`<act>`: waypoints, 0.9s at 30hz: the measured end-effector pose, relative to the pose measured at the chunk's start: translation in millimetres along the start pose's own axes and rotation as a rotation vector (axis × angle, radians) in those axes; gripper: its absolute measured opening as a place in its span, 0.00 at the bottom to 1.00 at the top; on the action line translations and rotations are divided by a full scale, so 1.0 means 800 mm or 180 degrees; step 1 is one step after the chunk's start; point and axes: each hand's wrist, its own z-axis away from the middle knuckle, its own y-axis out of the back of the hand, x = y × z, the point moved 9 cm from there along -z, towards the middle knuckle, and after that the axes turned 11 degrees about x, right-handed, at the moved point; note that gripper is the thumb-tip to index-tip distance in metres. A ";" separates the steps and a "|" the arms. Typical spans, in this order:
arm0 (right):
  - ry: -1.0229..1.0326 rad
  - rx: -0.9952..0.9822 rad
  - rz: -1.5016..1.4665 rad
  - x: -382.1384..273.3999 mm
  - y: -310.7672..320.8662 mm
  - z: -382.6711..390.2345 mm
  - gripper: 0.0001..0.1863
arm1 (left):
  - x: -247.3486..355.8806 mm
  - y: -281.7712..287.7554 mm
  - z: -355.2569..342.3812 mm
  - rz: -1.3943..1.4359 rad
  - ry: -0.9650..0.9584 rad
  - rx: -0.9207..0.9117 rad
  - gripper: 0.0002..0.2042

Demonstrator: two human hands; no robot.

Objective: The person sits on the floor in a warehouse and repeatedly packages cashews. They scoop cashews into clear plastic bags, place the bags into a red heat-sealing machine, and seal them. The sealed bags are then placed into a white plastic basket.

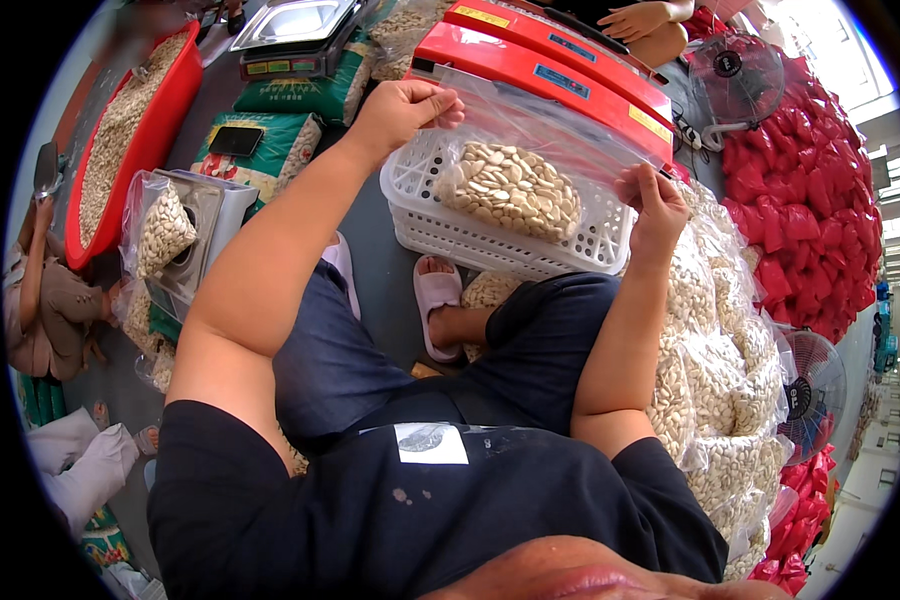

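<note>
A clear plastic bag of pale pumpkin seeds [515, 190] lies on a white perforated plastic basket [415, 215] in front of me. My left hand [410, 112] pinches one top corner of the bag, and my right hand [655, 205] pinches the other. Between them the bag's upper edge is stretched along the front of a red bag sealer [515, 70]. Whether that edge sits inside the sealer's slot, I cannot tell. The seeds rest in the bag's lower part, on the basket.
Filled seed bags [710, 400] pile up at my right, beside red packets [800, 200] and two fans [735, 80] [810, 395]. Leftward are a scale [295, 30], a phone [236, 141] on a green sack, and a red tub of seeds [185, 75]. Other people sit nearby.
</note>
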 end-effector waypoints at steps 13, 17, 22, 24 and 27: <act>-0.0222 -0.0064 -0.0098 0.024 -0.003 -0.007 0.11 | -0.037 0.015 -0.013 -0.0080 0.0664 0.0141 0.15; -0.0216 -0.0023 -0.0236 0.030 -0.002 -0.011 0.11 | -0.048 0.011 -0.019 -0.0082 0.0632 0.0137 0.13; -0.0138 0.0075 -0.0320 0.020 -0.008 -0.005 0.11 | -0.048 0.012 -0.016 0.0232 0.0695 0.0394 0.11; 0.0049 -0.0013 -0.0243 0.009 -0.011 0.003 0.12 | -0.041 0.012 -0.009 0.0290 0.0693 0.0459 0.11; 0.0048 0.0141 -0.0254 -0.005 -0.003 0.012 0.12 | -0.034 0.010 -0.008 0.0289 0.0519 0.0516 0.13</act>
